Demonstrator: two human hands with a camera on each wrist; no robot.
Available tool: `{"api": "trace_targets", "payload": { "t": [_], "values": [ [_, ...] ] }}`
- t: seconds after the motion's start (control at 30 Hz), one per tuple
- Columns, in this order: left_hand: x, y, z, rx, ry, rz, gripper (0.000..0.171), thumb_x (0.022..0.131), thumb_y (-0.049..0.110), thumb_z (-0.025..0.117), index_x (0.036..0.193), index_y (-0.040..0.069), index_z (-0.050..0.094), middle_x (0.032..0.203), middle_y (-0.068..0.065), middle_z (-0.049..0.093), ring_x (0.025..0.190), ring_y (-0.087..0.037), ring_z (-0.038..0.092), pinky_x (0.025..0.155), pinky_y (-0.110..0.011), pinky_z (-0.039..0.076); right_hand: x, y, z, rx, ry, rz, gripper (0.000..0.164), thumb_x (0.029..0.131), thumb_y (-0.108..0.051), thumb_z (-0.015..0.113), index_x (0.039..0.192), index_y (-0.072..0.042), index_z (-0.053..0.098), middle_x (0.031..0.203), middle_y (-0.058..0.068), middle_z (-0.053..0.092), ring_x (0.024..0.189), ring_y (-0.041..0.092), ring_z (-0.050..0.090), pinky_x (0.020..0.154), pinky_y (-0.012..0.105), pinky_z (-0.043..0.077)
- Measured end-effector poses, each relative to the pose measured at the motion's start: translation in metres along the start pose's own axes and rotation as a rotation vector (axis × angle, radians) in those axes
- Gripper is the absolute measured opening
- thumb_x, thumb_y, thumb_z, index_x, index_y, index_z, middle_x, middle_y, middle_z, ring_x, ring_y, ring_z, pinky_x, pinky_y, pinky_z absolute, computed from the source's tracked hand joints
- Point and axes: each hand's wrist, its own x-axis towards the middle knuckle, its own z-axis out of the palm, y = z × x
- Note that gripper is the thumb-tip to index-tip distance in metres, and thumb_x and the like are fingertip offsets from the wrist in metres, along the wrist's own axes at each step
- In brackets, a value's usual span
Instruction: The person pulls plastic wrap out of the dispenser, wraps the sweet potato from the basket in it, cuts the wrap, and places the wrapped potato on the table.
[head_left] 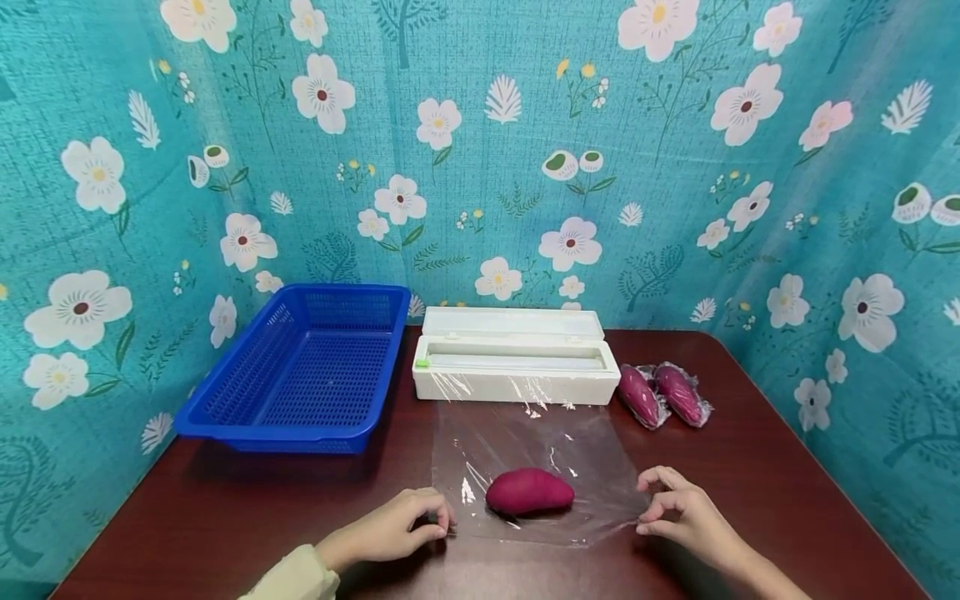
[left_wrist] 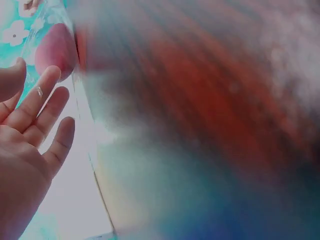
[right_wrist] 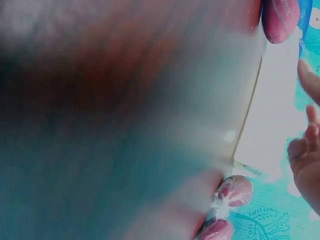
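Note:
A bare purple sweet potato [head_left: 528,492] lies on a sheet of clear cling film [head_left: 592,442] spread over the table. The film runs back to a white cling film dispenser [head_left: 517,388], whose lid stands raised. At the sheet's front left corner, my left hand [head_left: 401,523] pinches the film edge between thumb and fingers. My right hand [head_left: 686,518] pinches the front right corner, where creases run to the fingertips. In the left wrist view the sweet potato [left_wrist: 56,50] appears beyond the spread fingers. The right wrist view shows the right hand [right_wrist: 309,160] partly cut off.
A blue plastic basket [head_left: 386,375] stands at the back left. Two film-wrapped sweet potatoes, a left one [head_left: 640,395] and a right one [head_left: 681,393], lie right of the dispenser. A floral curtain [head_left: 480,167] encloses the dark brown table [head_left: 757,433] behind and at the sides.

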Motion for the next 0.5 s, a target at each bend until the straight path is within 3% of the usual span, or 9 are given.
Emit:
{"api": "trace_targets", "payload": {
  "t": [0.13, 0.23, 0.4, 0.5],
  "values": [
    [-0.001, -0.001, 0.0, -0.086, -0.021, -0.053, 0.011, 0.086, 0.004, 0.055, 0.08, 0.013, 0.052, 0.086, 0.002, 0.065, 0.077, 0.002, 0.054, 0.068, -0.017, 0.044, 0.005, 0.0, -0.003, 0.102, -0.049, -0.042, 0.04, 0.046, 0.018, 0.076, 0.063, -0.014, 0.06, 0.092, 0.012, 0.061, 0.094, 0.015, 0.049, 0.078, 0.012, 0.038],
    [-0.001, -0.002, 0.001, -0.131, -0.021, -0.068, 0.009, 0.088, 0.006, 0.053, 0.081, 0.012, 0.052, 0.083, 0.001, 0.066, 0.072, 0.003, 0.053, 0.063, -0.014, 0.043, 0.005, 0.0, -0.006, 0.232, -0.112, 0.016, 0.037, 0.054, 0.021, 0.071, 0.066, -0.012, 0.059, 0.095, 0.016, 0.062, 0.101, 0.015, 0.051, 0.084, 0.014, 0.039],
    [-0.001, -0.002, 0.001, -0.179, 0.016, -0.081, 0.008, 0.088, 0.005, 0.053, 0.081, 0.01, 0.051, 0.076, -0.001, 0.066, 0.068, 0.003, 0.053, 0.06, -0.014, 0.043, 0.002, 0.004, -0.011, 0.415, -0.212, 0.172, 0.026, 0.072, 0.019, 0.061, 0.072, -0.007, 0.058, 0.094, 0.021, 0.062, 0.089, 0.018, 0.06, 0.068, 0.021, 0.049],
    [-0.001, -0.003, 0.0, -0.247, 0.055, -0.132, 0.008, 0.087, 0.003, 0.054, 0.08, 0.007, 0.052, 0.073, -0.004, 0.066, 0.066, -0.003, 0.058, 0.057, -0.017, 0.045, 0.0, 0.01, -0.012, 0.472, -0.242, 0.19, 0.024, 0.074, 0.02, 0.057, 0.076, -0.004, 0.058, 0.088, 0.021, 0.063, 0.081, 0.021, 0.063, 0.062, 0.024, 0.05]
  ]
}}
